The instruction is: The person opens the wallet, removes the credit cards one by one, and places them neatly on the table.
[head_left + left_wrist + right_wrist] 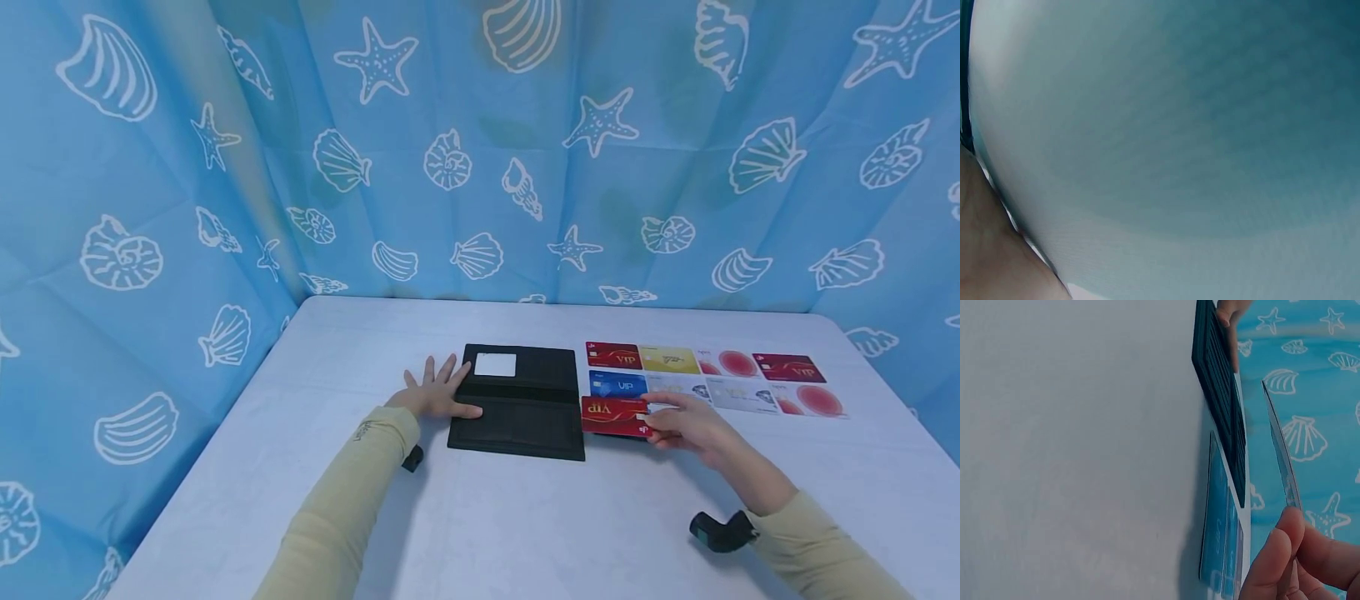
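A black wallet [517, 425] lies unfolded on the table, with a white square [496, 365] on its upper half. My left hand [435, 396] rests with spread fingers on the wallet's left edge. Between thumb and fingers, my right hand [690, 427] pinches a red VIP card [611, 415] by its right end. The card is held above the table at the wallet's right side, its lettering upside down in the head view. Seen edge-on in the right wrist view, the red card [1283, 456] stands apart from the wallet [1216, 381].
Two rows of cards lie right of the wallet, among them a red card [613, 355], a yellow card [669, 360] and a blue VIP card [617, 384]. The right hand partly covers the lower row. A blue shell-patterned curtain [450, 208] hangs behind the white table [510, 533].
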`<state>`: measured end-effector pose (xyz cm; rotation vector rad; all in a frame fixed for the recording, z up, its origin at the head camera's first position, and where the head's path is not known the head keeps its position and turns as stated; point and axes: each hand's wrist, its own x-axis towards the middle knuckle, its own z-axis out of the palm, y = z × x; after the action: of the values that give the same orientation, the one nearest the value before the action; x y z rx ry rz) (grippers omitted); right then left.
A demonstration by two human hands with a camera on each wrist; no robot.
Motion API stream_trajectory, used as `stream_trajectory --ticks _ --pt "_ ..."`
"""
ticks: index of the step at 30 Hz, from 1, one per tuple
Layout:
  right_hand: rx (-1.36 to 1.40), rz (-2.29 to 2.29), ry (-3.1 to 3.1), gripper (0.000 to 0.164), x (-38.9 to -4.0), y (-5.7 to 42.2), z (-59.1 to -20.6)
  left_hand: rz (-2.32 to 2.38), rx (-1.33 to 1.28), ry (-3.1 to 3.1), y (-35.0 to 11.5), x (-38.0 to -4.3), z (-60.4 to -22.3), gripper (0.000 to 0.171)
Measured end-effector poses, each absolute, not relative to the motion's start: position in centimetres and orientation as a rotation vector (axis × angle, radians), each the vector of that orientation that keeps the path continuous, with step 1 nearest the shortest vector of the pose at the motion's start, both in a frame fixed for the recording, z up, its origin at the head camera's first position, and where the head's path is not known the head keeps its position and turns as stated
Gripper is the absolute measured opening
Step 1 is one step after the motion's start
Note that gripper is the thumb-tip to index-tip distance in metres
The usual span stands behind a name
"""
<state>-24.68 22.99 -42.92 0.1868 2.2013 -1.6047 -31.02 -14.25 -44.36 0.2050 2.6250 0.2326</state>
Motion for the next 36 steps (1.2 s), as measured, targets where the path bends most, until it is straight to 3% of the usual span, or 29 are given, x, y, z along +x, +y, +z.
stream_trajectory --ticks 36 --pt "0.376 -1.597 2.216 0.073 -24.0 30.4 -43.6 0.262 0.246 2.642 -14.4 -30.9 -44.3 0.093"
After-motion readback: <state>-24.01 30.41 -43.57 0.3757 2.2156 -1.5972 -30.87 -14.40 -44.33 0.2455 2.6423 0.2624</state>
